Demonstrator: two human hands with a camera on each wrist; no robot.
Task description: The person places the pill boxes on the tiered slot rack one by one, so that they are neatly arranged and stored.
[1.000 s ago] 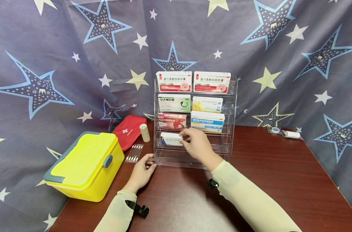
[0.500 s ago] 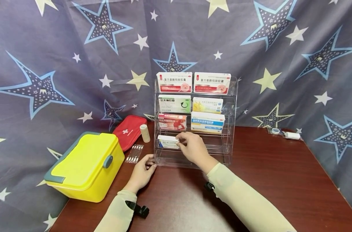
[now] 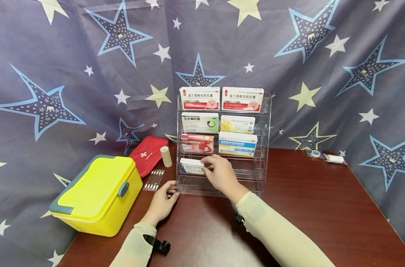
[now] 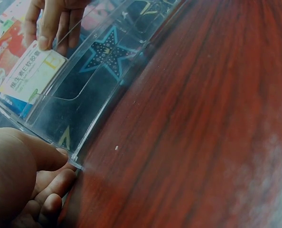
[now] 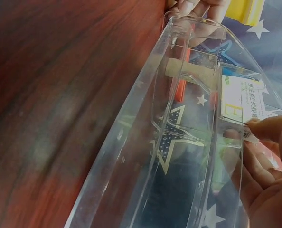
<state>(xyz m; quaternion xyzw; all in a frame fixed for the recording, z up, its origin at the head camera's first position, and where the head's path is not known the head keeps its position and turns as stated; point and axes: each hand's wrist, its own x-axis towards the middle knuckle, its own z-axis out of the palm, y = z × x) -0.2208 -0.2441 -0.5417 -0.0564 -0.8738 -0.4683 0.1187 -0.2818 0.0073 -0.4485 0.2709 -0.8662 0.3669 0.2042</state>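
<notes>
Right hand [image 3: 221,174] pinches the right end of a small white cardboard medicine box with blue print [image 3: 191,166], fingertips [image 5: 267,127] curled onto its edge. Box sits upright in the left half of the lower tier of the clear acrylic four-tier display rack [image 3: 263,174], front face toward the camera. Left hand [image 3: 163,200] rests on the dark red-brown wooden table [image 3: 306,207], fingers loosely curled against the rack's front-left bottom corner; looks like bracing, not a grip.

Handling, as a judgement: box is light, thin card, dents if squeezed on the broad faces. Best held at the short ends or top edge, as now. Acrylic is smooth and stiff, so the box will slide easily in the tier; the rack itself could skid on the table.

Outward: six larger medicine boxes fill the three tiers above, two per tier. Left of the rack: a cream bandage roll [image 3: 166,156] upright, a red zip first-aid pouch with white cross [image 3: 147,154], a clear strip of swabs [image 3: 153,179], a yellow plastic lidded case with grey-green trim [image 3: 97,194]. Far right, small packets [image 3: 326,156], too small to identify.
</notes>
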